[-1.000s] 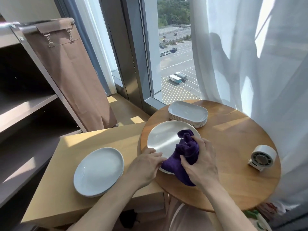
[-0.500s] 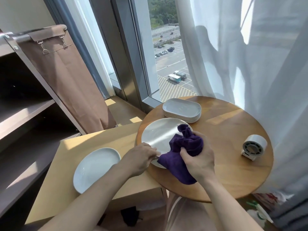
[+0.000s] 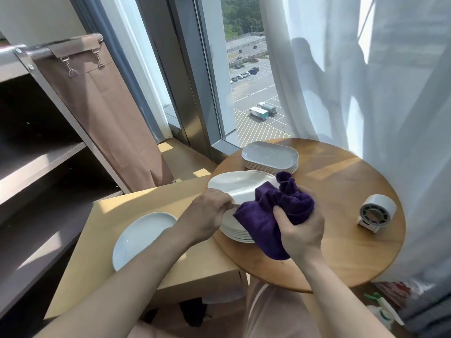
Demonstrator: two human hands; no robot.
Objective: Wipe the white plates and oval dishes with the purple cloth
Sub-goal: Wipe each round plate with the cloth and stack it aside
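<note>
Pinches rim of top plate [image 3: 239, 185] with left grip [image 3: 207, 213] (plate tilted up off the stack [image 3: 233, 231]), clutches purple cloth [image 3: 263, 222] in right grip [image 3: 302, 232]

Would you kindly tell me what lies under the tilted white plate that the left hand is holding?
A stack of white plates on the round table. The purple cloth and left hand cover part of it; the count is unclear.

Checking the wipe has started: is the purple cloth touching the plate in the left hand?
Touching. Head view: the purple cloth, gripped by the right hand, lies over the near edge of the lifted plate.
</note>
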